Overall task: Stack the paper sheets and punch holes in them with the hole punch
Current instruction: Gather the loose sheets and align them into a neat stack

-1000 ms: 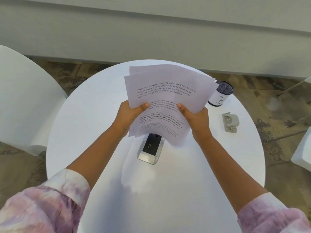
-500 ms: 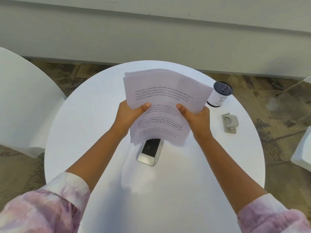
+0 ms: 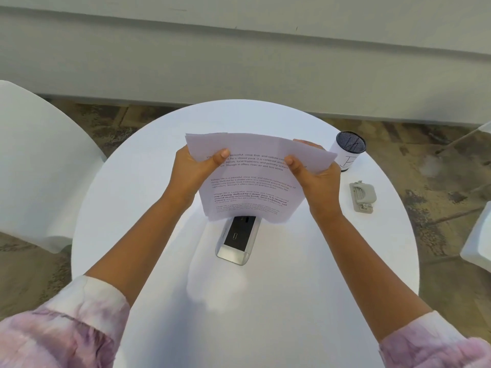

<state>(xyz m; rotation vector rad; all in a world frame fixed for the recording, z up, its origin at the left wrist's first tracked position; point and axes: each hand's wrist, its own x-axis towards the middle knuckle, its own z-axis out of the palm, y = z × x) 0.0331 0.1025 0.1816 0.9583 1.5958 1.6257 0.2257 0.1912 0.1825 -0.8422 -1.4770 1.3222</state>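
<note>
From the head view, both hands hold the paper sheets [image 3: 249, 181] upright above the round white counter [image 3: 132, 208], lower edge just over a silver and black device [image 3: 237, 240]. The left hand [image 3: 194, 172] has its grip closed on the left edge, thumb in front; the right hand [image 3: 316, 179] pinches the right edge. The sheets look thin, light and floppy, bowing at the top and fanned unevenly, so holding both side edges suits squaring them. The grey hole punch [image 3: 362, 196] looks hard and boxy, lying near a cylindrical cup [image 3: 349, 150].

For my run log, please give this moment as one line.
step: squaring sheets | left hand: holds sheets | right hand: holds sheets | sheets: upright above table | punch: untouched, right
</note>
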